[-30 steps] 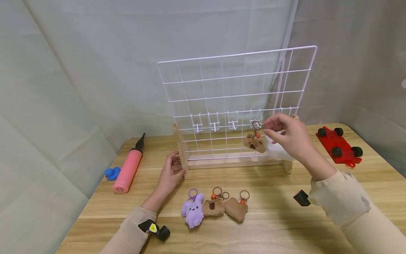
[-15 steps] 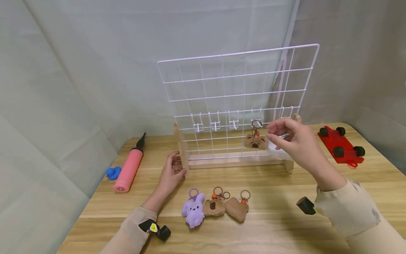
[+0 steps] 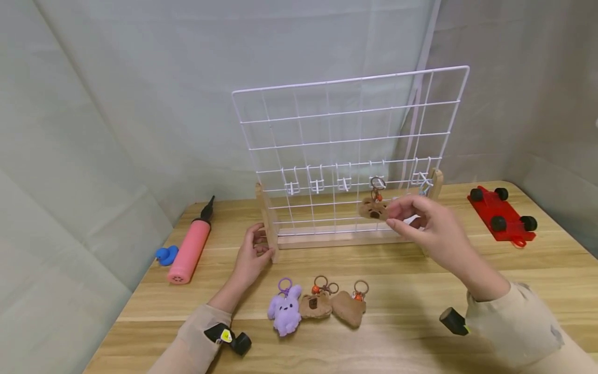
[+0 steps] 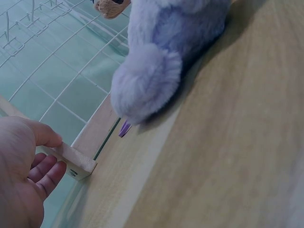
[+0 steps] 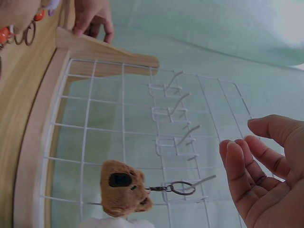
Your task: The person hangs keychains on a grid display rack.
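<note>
My left hand (image 3: pixel 252 257) grips the wooden left end of the stand (image 3: pixel 266 221), thumb on one side and fingers on the other. A brown bear plush keychain (image 5: pixel 122 188) hangs by its ring on a hook of the white wire grid (image 5: pixel 88 128). My right hand (image 3: pixel 432 223) holds nothing; its loosely bent fingers appear beside the bear in the head view, but apart from it in the right wrist view. Behind that hand hangs a mostly hidden white fluffy thing (image 5: pixel 116 223). A purple plush keychain (image 3: pixel 285 311) and two brown plush keychains (image 3: pixel 315 305) lie on the table.
Several white hooks (image 3: pixel 316 184) line the grid left of the bear. At the left of the table are a pink hand pump (image 3: pixel 189 252) and a blue rubber duck (image 3: pixel 166 255). A red toy car chassis (image 3: pixel 500 214) with black wheels lies at the right.
My right hand drew back to the right from the bear's ring, then came down beside the bear. The hanging bear has swung level to face forward. My left hand stays on the stand.
</note>
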A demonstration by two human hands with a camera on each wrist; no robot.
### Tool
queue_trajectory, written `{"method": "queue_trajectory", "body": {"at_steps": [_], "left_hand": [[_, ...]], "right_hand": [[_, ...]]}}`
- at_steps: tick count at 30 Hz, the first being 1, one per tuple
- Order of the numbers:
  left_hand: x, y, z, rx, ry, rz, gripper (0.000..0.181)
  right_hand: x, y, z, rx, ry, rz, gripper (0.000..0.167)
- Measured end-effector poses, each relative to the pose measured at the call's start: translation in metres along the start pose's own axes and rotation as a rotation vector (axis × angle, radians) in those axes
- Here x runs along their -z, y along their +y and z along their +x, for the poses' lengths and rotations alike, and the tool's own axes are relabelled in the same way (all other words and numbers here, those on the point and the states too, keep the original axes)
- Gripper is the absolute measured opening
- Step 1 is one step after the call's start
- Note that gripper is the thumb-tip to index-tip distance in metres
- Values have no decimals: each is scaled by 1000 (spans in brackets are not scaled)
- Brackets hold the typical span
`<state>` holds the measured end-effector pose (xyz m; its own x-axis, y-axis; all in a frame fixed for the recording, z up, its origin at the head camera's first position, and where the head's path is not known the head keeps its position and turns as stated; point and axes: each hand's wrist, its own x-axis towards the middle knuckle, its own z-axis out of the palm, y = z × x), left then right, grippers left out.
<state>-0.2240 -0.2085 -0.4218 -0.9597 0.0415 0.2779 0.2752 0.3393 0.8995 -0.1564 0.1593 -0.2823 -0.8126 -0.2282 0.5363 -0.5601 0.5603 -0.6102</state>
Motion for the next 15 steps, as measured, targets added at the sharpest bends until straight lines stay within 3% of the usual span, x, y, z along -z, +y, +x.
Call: {"method": "queue_trajectory", "body": {"at_steps": [8,15], "left_hand": [[0,-1,0,-6,3,5,66],[-1,0,0,-15,2,-1,66]], "right_hand": [[-8,5,-9,41,-30,26,18],[-21,15,-19,39,-110,59,17]]}}
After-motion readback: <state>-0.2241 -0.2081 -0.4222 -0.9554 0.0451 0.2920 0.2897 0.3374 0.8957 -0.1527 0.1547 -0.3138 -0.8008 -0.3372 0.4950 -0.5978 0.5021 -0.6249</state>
